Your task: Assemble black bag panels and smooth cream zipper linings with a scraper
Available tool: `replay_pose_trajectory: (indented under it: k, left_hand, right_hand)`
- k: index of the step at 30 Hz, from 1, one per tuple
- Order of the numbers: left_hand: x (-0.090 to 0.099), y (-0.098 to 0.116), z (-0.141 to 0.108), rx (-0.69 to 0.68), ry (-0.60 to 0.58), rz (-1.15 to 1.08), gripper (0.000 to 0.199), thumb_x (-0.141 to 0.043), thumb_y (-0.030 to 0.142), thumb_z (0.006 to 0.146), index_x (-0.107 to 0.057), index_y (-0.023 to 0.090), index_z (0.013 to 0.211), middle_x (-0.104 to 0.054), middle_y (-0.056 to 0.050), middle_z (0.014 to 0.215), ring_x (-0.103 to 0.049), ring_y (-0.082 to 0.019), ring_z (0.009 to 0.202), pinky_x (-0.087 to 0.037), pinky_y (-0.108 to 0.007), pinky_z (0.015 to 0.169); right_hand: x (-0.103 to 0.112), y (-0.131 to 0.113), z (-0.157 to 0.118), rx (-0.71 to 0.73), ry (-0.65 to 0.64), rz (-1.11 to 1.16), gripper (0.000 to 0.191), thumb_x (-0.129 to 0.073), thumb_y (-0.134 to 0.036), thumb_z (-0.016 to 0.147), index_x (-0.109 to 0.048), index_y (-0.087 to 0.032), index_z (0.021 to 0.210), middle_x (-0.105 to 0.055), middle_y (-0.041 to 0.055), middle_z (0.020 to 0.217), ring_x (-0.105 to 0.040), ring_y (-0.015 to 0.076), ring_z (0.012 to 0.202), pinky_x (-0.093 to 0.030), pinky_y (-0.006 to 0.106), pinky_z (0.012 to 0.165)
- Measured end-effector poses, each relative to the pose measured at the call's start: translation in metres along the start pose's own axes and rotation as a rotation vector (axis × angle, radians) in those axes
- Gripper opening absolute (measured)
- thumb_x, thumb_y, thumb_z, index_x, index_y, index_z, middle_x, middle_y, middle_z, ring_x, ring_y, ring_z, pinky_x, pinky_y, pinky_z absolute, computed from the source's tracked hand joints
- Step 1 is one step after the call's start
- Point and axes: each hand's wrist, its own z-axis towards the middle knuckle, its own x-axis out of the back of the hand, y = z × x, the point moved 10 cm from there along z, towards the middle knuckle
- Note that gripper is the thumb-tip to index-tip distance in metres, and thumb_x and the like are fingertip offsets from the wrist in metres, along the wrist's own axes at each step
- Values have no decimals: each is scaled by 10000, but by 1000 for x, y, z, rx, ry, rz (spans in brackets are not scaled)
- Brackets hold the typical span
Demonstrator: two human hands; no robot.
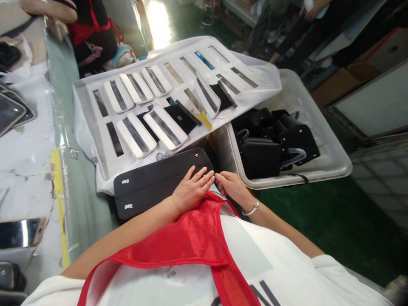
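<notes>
A black bag (153,180) lies in front of me with a flat, seamed face up. Two small pale-wrapped studs show at its left end, and a bare gold-coloured stud (196,155) sits near its far right corner. My left hand (193,191) rests on the bag's right part, fingers stretched out and slightly apart. At the right end of the bag is my right hand (231,185), thumb and fingers pinched together near my left fingertips. Anything between those fingers is too small or hidden to make out.
Beyond the bag stands a white-covered slotted stand (86,106) with several white panels (167,127) and black pieces. To the right, a pale plastic bin (331,168) holds black bags (259,157). A worktable (25,170) with a phone (22,233) lies left; other people are beyond.
</notes>
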Motion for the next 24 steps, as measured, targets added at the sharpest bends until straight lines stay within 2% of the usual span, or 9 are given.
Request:
replay_pose_trajectory:
  k: [3, 5, 7, 9, 12, 15, 20, 24]
  left_hand:
    - [6, -7, -14, 54, -6, -76, 446, -425, 183, 900, -436, 153, 1345, -435, -111, 1408, -379, -235, 1316, -281, -483, 1096]
    - [16, -21, -36, 152, 29, -101, 464, -459, 202, 889, -430, 143, 1349, -399, -131, 1430, -369, -217, 1323, -299, -440, 1096]
    - [28, -38, -66, 268, 73, -84, 457, -504, 256, 880, -468, 156, 1324, -403, -139, 1425, -371, -236, 1320, -302, -454, 1090]
    - [35, -48, -95, 331, 96, -68, 396, -525, 310, 878, -547, 193, 1256, -482, -119, 1369, -412, -253, 1290, -313, -481, 1075]
    - [38, -50, -120, 322, 117, -76, 321, -518, 321, 889, -611, 211, 1176, -568, -93, 1285, -465, -239, 1246, -357, -459, 1046]
    - [41, -49, -126, 310, 187, -55, 293, -514, 304, 895, -627, 199, 1145, -585, -84, 1266, -485, -230, 1228, -377, -438, 1033]
    - [40, -43, -128, 291, 245, -25, 258, -503, 268, 902, -635, 199, 1113, -620, -57, 1220, -504, -210, 1209, -378, -425, 1043]
    - [38, -36, -130, 274, 263, 7, 258, -484, 228, 909, -622, 188, 1124, -631, -55, 1201, -517, -201, 1199, -397, -413, 1037]
  right_hand:
    - [21, -36, -6, 297, 205, -379, 263, -469, -389, 872, -567, -164, 776, -580, 17, 665, -552, 127, 576, -460, 256, 575]
    - [20, -67, -21, 576, 301, -591, 244, -498, -350, 878, -609, -155, 973, -626, 81, 910, -592, 169, 818, -476, 303, 778]
    - [0, -83, -35, 814, 236, -729, 291, -520, -325, 881, -605, -170, 1112, -598, 112, 1118, -543, 205, 1045, -423, 348, 939]
    - [-27, -85, -42, 967, 91, -820, 296, -532, -322, 884, -617, -216, 1146, -576, 89, 1216, -476, 215, 1166, -364, 377, 1019]
    - [-59, -80, -45, 1071, -60, -879, 267, -526, -330, 894, -647, -262, 1122, -593, 42, 1230, -474, 200, 1176, -344, 376, 1039]
    - [-77, -78, -43, 1117, -115, -893, 252, -501, -321, 911, -668, -266, 1091, -627, 24, 1190, -501, 188, 1152, -359, 360, 1026]
    - [-88, -72, -43, 1171, -137, -933, 277, -449, -254, 937, -649, -261, 1130, -653, 13, 1156, -535, 171, 1124, -342, 373, 1051]
    - [-90, -64, -48, 1247, -168, -983, 314, -435, -200, 937, -601, -254, 1198, -619, 4, 1218, -503, 166, 1182, -299, 383, 1091]
